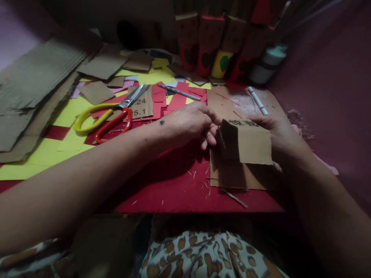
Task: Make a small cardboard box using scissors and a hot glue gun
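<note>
A folded piece of brown cardboard (255, 146) with dark printed characters along its top is held above a flat cardboard sheet (232, 178). My right hand (276, 133) grips it from the right side, its thumb near the top edge and its other fingers mostly behind the piece. At the left edge of the piece, my left hand (199, 123) has its fingers curled, the thumb and forefinger at the cardboard's corner. Scissors (116, 112) with one yellow and one red handle lie left of my left hand, on coloured paper and a printed cardboard scrap (146, 102).
Large corrugated cardboard pieces (34, 81) lie at the left. A pencil (179, 92) rests on red paper scraps, and a white marker (257, 100) lies farther right. Decorated cardboard figures (210, 46) and a bottle (269, 63) stand at the back. Thin cardboard strips (234, 197) litter the red tabletop (174, 193).
</note>
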The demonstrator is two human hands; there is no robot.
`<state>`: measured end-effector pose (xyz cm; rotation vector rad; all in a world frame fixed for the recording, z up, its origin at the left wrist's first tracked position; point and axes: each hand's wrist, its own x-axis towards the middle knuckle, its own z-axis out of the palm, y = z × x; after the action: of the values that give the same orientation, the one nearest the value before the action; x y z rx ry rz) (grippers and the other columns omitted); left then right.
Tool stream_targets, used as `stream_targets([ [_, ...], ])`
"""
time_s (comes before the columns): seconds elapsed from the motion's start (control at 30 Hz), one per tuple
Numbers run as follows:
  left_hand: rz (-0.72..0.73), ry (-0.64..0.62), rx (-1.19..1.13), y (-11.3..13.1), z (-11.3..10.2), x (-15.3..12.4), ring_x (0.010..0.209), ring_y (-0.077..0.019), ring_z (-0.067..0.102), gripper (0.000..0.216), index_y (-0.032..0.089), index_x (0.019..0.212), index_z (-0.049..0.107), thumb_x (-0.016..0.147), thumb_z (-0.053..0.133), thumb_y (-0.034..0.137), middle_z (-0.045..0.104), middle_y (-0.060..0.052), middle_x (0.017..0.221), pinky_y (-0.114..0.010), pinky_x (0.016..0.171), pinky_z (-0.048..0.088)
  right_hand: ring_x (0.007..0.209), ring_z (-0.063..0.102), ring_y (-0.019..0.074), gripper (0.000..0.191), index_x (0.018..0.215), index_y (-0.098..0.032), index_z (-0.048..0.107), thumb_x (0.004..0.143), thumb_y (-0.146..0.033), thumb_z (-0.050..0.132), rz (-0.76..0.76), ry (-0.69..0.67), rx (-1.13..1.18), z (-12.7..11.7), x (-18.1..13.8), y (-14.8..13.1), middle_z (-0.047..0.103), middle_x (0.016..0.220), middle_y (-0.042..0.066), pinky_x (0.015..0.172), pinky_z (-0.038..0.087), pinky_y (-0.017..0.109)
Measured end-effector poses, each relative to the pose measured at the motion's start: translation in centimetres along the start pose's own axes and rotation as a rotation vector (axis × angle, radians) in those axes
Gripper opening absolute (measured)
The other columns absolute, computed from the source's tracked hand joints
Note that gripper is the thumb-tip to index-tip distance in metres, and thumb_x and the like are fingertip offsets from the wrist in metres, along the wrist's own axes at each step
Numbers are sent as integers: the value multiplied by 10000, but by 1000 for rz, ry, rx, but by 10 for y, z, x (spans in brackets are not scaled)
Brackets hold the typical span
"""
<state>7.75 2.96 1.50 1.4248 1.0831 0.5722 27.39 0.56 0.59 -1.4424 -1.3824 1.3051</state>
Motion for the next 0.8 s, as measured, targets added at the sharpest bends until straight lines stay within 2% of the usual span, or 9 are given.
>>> stream_targets([
  [0.07, 0, -46, -43, -3, -1, 0, 510, -117, 628, 290, 161, 784, 607, 764, 427, -66, 630, 3, 612, -242, 482, 522, 544, 608, 130, 127, 708, -221, 780, 608, -233, 858, -21, -7, -18, 0, -1, 1, 719, 655, 5, 547, 501, 242],
  [0.23, 88, -186, 30, -11, 0, 1, 554, -153, 653, 194, 183, 787, 646, 746, 556, 16, 679, -9, 661, -294, 549, 536, 586, 631, 141, 123, 762, -202, 770, 660, -237, 828, -32, 6, -86, -4, -2, 4, 715, 669, -1, 557, 488, 241],
  [0.4, 146, -111, 102, -14, 4, 2, 623, -179, 688, 146, 180, 754, 635, 766, 577, 47, 722, -32, 717, -329, 613, 560, 596, 638, 151, 153, 828, -214, 769, 691, -273, 806, -56, 5, -105, -6, 0, 8, 717, 695, -2, 546, 487, 251],
  [0.5, 139, -108, 93, -14, 5, 2, 690, -182, 713, 158, 174, 764, 646, 799, 557, 49, 744, -44, 785, -332, 660, 576, 602, 647, 160, 157, 839, -216, 770, 698, -276, 805, -55, 3, -110, -7, 2, 10, 724, 711, 4, 570, 507, 270],
  [0.73, 161, -93, 234, -9, 3, -3, 655, -175, 695, 224, 163, 883, 729, 820, 536, 68, 745, -39, 755, -290, 601, 554, 570, 624, 137, 122, 784, -214, 761, 687, -263, 817, -80, -8, -82, -9, 4, 13, 712, 671, -21, 586, 503, 255],
  [0.8, 201, -46, 289, -8, 2, -3, 653, -179, 704, 243, 174, 871, 748, 790, 553, 54, 746, -27, 734, -283, 602, 562, 595, 630, 151, 115, 804, -230, 768, 702, -262, 810, -86, -7, -99, -10, 4, 13, 722, 696, -13, 588, 507, 268],
])
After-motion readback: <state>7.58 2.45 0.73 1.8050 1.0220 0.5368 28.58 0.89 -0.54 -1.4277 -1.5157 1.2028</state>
